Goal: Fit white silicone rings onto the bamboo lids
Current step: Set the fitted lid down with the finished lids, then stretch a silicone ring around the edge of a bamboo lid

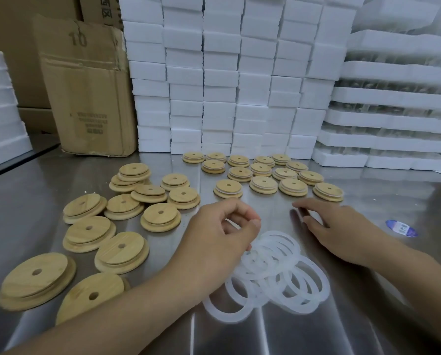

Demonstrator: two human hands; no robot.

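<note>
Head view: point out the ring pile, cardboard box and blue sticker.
ring pile [266, 276], head view, overlapping bands at the pile's middle
cardboard box [91, 98], head view, middle of its front face
blue sticker [401, 228], head view, its centre

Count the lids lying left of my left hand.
12 bamboo lids on the table: five farthest, some overlapping; three in the middle; four nearest. Overlaps may hide more.
</note>
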